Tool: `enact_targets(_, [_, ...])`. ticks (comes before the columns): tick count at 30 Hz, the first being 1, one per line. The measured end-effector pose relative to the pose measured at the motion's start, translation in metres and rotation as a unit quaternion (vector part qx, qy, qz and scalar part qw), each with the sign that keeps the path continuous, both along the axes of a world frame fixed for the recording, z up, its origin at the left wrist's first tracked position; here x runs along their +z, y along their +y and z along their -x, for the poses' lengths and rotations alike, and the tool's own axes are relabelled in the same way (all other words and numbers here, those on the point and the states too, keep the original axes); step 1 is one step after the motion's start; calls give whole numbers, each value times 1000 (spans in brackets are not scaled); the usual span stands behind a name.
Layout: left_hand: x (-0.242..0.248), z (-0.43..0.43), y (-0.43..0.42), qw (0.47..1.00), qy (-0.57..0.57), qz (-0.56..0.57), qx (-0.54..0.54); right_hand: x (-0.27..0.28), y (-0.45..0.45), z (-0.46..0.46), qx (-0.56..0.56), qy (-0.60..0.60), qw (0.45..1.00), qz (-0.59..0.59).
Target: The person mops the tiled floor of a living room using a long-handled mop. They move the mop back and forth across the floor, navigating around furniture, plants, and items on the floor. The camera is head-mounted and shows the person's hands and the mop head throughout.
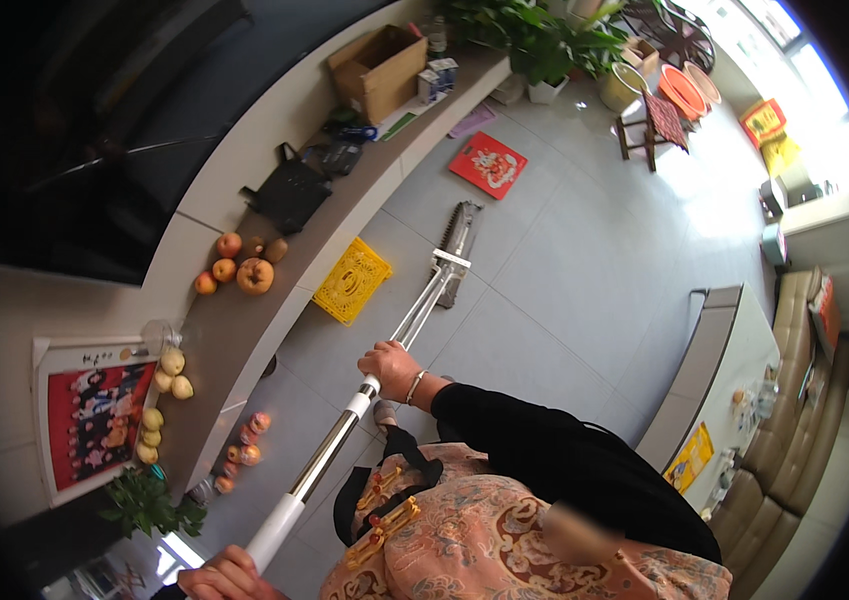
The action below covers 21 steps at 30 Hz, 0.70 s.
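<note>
A long sponge mop with a white and chrome handle [327, 450] slants across the view from the lower left towards the middle. My right hand [394, 371] grips the shaft partway down, a bracelet on its wrist. At the bottom edge, my left hand [222, 576] is closed around the white upper grip and partly cut off by the frame. Beyond my right hand, twin metal rods lead to a white bracket and the grey mop head [458, 251], which rests on the grey tile floor [559, 277]. My shoe [385, 414] shows just under the right hand.
Left of the mop head stands a yellow plastic basket [353, 281] beside a long low cabinet [282, 315]. A red printed board [488, 165] lies ahead. Wrapped fruit [248, 442] sits on the floor. At right are a table [724, 360] and folding stool [653, 131].
</note>
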State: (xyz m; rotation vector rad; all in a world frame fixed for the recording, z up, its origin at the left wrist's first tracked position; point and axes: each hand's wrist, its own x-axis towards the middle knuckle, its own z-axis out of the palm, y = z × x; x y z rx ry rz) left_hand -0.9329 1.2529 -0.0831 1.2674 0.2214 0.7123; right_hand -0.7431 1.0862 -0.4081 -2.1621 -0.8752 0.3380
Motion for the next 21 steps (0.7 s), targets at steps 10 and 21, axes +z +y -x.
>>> enact_targets(10, [13,-126,1,935,-17,-24,-354,22,-95,38,-272,24,962,12])
enact_targets(21, [-43,-214,-48,811,79,72,-575,-21,-114,157,-521,101,843,95])
